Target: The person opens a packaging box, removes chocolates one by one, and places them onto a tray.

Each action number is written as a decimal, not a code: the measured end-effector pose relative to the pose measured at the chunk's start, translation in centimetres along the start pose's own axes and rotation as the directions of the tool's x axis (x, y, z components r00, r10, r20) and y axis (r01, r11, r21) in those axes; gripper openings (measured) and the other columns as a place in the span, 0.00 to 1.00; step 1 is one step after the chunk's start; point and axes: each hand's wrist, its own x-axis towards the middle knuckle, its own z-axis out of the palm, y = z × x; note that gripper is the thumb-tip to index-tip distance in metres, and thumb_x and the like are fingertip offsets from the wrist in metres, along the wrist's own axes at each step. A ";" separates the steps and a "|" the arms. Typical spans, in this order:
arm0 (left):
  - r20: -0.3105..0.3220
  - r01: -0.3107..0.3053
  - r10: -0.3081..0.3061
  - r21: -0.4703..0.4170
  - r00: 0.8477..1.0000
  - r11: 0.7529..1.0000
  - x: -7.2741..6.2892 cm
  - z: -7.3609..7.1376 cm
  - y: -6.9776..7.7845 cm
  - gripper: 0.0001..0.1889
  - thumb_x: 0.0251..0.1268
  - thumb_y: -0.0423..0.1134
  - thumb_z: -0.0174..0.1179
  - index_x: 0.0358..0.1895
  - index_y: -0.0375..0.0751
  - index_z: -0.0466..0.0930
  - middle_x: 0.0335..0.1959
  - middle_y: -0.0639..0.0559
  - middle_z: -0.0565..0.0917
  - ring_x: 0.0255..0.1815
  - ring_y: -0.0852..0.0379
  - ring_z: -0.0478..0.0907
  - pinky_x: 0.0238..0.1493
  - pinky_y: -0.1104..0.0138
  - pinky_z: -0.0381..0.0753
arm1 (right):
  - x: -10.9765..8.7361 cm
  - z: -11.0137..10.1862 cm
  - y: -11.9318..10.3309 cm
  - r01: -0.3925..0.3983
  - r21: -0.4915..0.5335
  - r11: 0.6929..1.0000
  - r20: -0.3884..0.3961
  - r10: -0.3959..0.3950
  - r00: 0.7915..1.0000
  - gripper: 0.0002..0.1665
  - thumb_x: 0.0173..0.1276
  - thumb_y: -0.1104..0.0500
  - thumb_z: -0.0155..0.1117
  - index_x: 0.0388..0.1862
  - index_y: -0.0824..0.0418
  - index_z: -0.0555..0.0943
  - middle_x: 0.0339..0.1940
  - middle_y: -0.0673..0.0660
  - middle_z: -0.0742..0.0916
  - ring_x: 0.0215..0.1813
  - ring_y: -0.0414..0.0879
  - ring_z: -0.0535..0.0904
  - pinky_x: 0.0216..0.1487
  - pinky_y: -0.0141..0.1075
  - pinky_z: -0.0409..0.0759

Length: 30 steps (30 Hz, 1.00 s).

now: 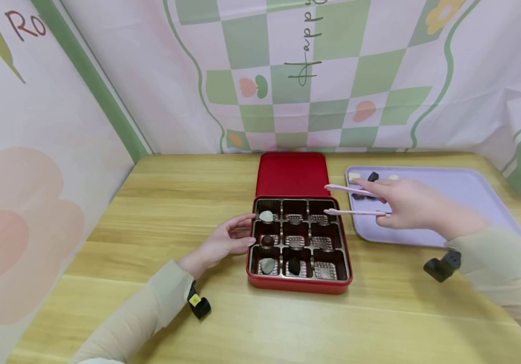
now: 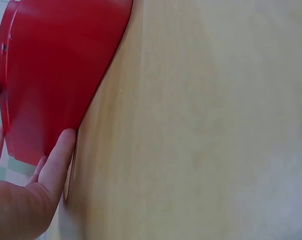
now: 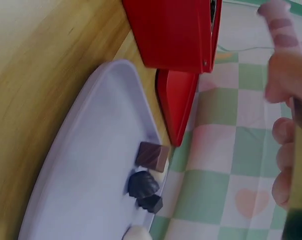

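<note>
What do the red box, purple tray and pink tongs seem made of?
Red box: probably painted metal, satin; smooth walls, soft sheen. Purple tray: likely matte plastic; even colour, rounded rim. Pink tongs: perhaps plastic, given their pale colour; finish too small to tell.

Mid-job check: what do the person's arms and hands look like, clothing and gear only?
The left sleeve and right sleeve are long, plain and pale beige. At the wrists, the left camera is black with a yellow patch; the right camera is black. No gloves show on the left hand or right hand.
</note>
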 end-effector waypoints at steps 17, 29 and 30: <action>-0.004 0.002 -0.002 -0.001 1.000 1.000 -0.1 0.0 0.2 0.34 0.60 0.26 0.59 0.71 0.44 0.60 0.66 0.37 0.64 0.61 0.45 0.68 0.53 0.58 0.82 | 0.9 0.8 -2.5 0.166 -0.022 0.986 -0.055 -0.167 0.984 0.43 0.50 0.42 0.72 0.62 0.60 0.75 0.36 0.51 0.84 0.29 0.37 0.74 0.28 0.35 0.79; -0.018 0.006 -0.006 0.007 1.000 1.000 -0.2 0.2 0.1 0.34 0.59 0.26 0.59 0.71 0.44 0.61 0.66 0.36 0.64 0.62 0.44 0.68 0.52 0.58 0.83 | 1.4 1.3 -5.0 0.338 -0.048 0.940 -0.082 -0.341 0.936 0.39 0.51 0.36 0.68 0.57 0.58 0.78 0.33 0.48 0.82 0.25 0.37 0.73 0.27 0.37 0.80; -0.016 0.000 0.000 0.009 1.000 1.000 -0.2 0.2 0.1 0.34 0.59 0.27 0.59 0.71 0.43 0.60 0.66 0.35 0.64 0.62 0.43 0.68 0.52 0.57 0.83 | 1.4 1.2 -5.3 0.337 -0.038 0.941 -0.065 -0.339 0.939 0.38 0.52 0.37 0.68 0.57 0.57 0.78 0.33 0.48 0.83 0.25 0.38 0.73 0.26 0.37 0.80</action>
